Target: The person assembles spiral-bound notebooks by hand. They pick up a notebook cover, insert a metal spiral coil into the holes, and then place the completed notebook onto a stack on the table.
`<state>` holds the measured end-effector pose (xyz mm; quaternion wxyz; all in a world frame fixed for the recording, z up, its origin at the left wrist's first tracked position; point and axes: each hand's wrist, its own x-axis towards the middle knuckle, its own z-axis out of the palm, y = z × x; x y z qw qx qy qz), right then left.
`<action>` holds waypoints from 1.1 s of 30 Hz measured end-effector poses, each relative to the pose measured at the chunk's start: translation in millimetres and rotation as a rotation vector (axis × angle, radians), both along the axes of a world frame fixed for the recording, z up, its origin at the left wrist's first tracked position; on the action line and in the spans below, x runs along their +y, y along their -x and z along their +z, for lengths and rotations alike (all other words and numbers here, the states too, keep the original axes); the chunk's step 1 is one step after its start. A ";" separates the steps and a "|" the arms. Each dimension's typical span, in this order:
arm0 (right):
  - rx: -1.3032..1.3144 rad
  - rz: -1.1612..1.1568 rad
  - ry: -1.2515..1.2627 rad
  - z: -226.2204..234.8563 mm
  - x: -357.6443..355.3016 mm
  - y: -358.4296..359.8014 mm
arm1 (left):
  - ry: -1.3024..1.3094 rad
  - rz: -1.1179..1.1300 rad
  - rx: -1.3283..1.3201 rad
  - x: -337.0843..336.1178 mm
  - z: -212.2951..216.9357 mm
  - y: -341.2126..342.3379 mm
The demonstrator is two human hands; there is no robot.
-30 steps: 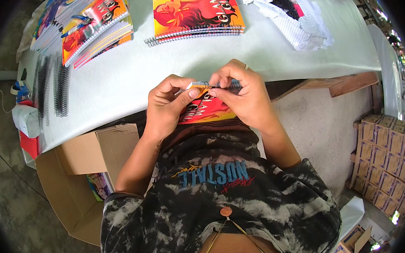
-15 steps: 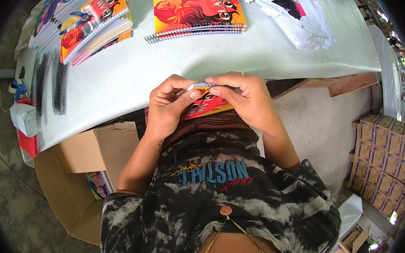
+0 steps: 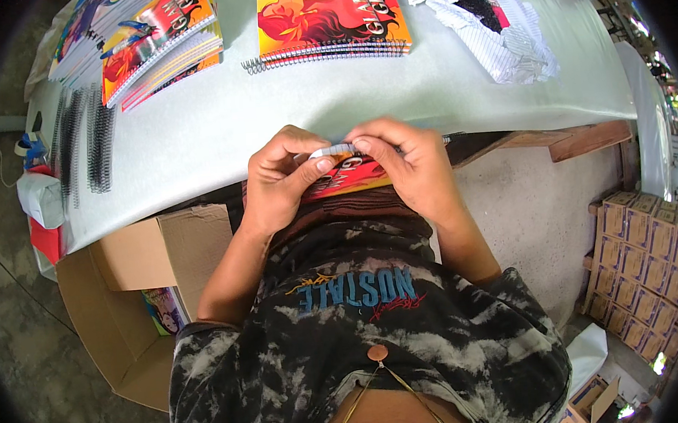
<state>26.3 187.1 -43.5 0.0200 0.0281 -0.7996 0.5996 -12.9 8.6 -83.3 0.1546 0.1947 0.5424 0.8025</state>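
At the near edge of a pale work table [image 3: 216, 134], a person's left hand [image 3: 278, 180] and right hand [image 3: 407, 167] both pinch the top edge of a red-and-orange notebook [image 3: 352, 175] held against the body, fingertips meeting over a thin pale strip along that edge, what it is being too small to tell; the notebook looks light and thin, its cover glossy and likely slick, the sheets apt to fan or slide unless gripped flat near the binding edge, as both hands now do; a firm pinch with thumbs beneath seems the safest hold; on the table lie two stacks of finished spiral-bound notebooks, one fanned stack [image 3: 158, 39] at far left and one neat stack [image 3: 329, 19] at centre, the count within each unclear; a row of black spiral coils [image 3: 87, 146], roughly four, lies at the left end; a heap of white lined pages [image 3: 499, 31] sits far right; one open cardboard box [image 3: 133, 304] stands on the floor to the left; many small cartons [image 3: 645, 261] are stacked at right.
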 end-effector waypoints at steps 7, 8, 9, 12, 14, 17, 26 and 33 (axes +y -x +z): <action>-0.155 0.559 -0.147 -5.8 16.6 6.4 | 0.209 -0.081 0.415 10.7 23.4 -22.8; -0.173 0.502 -0.118 -12.9 15.2 4.5 | 0.217 -0.085 0.384 11.4 23.2 -22.1; -0.138 0.433 -0.166 -11.6 15.7 4.7 | 0.231 -0.071 0.353 8.5 21.8 -19.8; -0.079 0.364 -0.199 3.1 19.1 1.2 | 0.320 0.053 0.363 5.0 21.0 -10.9; -0.130 0.500 -0.157 4.3 19.6 0.0 | 0.314 0.022 0.363 5.9 24.0 -11.8; -0.243 0.440 -0.107 3.0 10.9 3.7 | 0.280 -0.036 0.292 15.8 27.0 -28.2; 0.003 0.029 0.115 -4.1 4.3 9.9 | 0.197 0.121 -0.137 10.0 20.1 -4.9; 0.113 0.057 -0.216 -1.4 2.2 11.5 | 0.180 0.095 -0.204 5.4 22.9 0.1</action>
